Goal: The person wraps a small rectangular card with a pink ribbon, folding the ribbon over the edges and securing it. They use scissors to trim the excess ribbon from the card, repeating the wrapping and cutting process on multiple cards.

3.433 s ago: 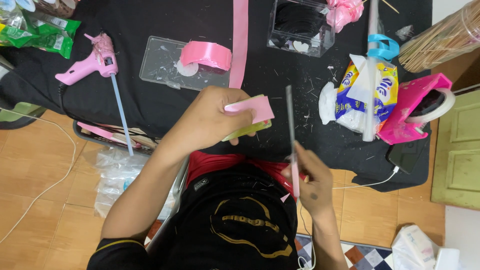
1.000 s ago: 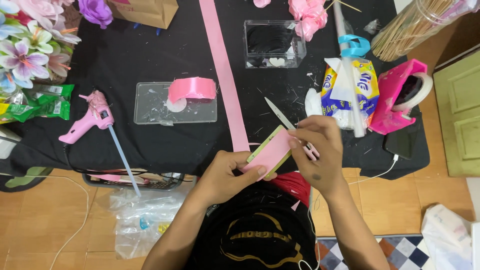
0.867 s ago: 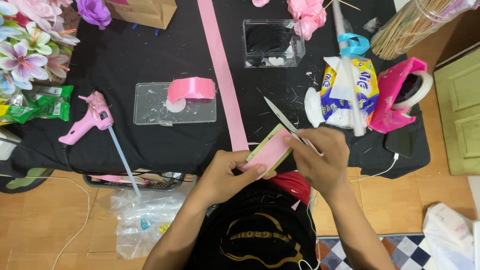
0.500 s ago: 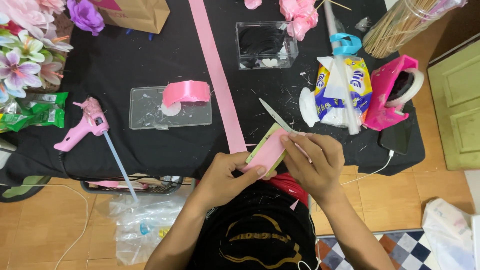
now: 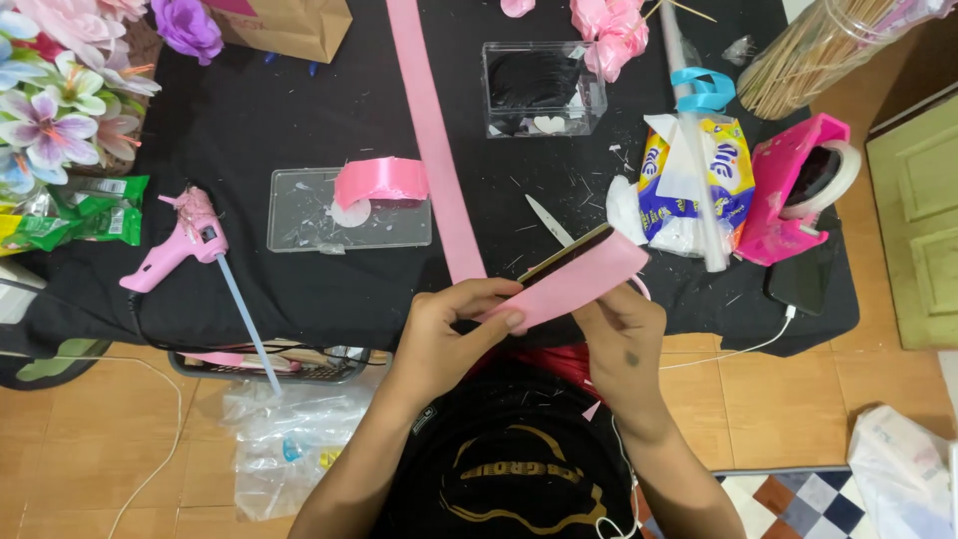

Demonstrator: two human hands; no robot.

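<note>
Ribbon strip now tilted up-right

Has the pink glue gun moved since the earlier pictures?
No. The pink glue gun lies left of the clear tray, as before; only the camera view shifted.

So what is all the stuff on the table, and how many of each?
Card wrapped in pink ribbon: 1, pink, held in both hands at the near table edge.
Scissors: 1 pair, silver blades, by the right hand.
Long ribbon strip: 1, pink, running down the table's middle.
Ribbon roll: 1, pink, on a clear tray.
Glue gun: 1, pink, left side.
Clear box: 1, see-through, far middle.
Tissue pack: 1, yellow and blue, right.
Tape dispenser: 1, pink, right.
Jar of sticks: 1, clear, far right.
Fabric flowers: several, pink and purple, far left.
Table cloth: 1, black.
Left hand: 1.
Right hand: 1.
</note>
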